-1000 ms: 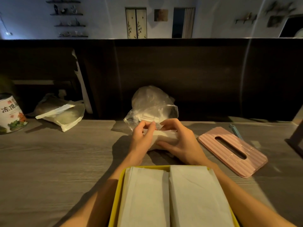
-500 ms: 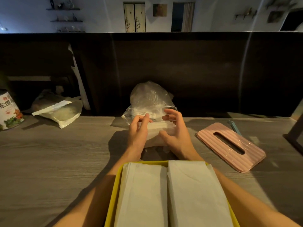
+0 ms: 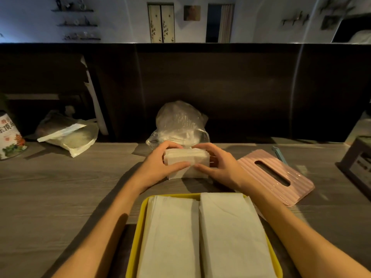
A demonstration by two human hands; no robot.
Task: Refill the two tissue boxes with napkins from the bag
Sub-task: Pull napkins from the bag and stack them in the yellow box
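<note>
A stack of white napkins [image 3: 186,159] stands on edge on the wooden table [image 3: 60,193], just in front of the clear plastic bag [image 3: 178,121]. My left hand [image 3: 158,167] grips the stack's left end and my right hand [image 3: 218,167] grips its right end, thumbs across the front. Close to me lies the open yellow tissue box [image 3: 138,233], holding two side-by-side stacks of white napkins [image 3: 200,237]. Its pink slotted lid [image 3: 281,177] lies flat on the table to the right.
A second plastic bag with white contents [image 3: 70,135] lies at the back left beside a printed tin can [image 3: 10,137]. A dark wooden partition [image 3: 220,91] rises behind the table. A dark box-like object [image 3: 359,163] sits at the right edge.
Both hands have drawn the napkin stack out of the clear bag toward me and now hold it upright on the table by its ends.
</note>
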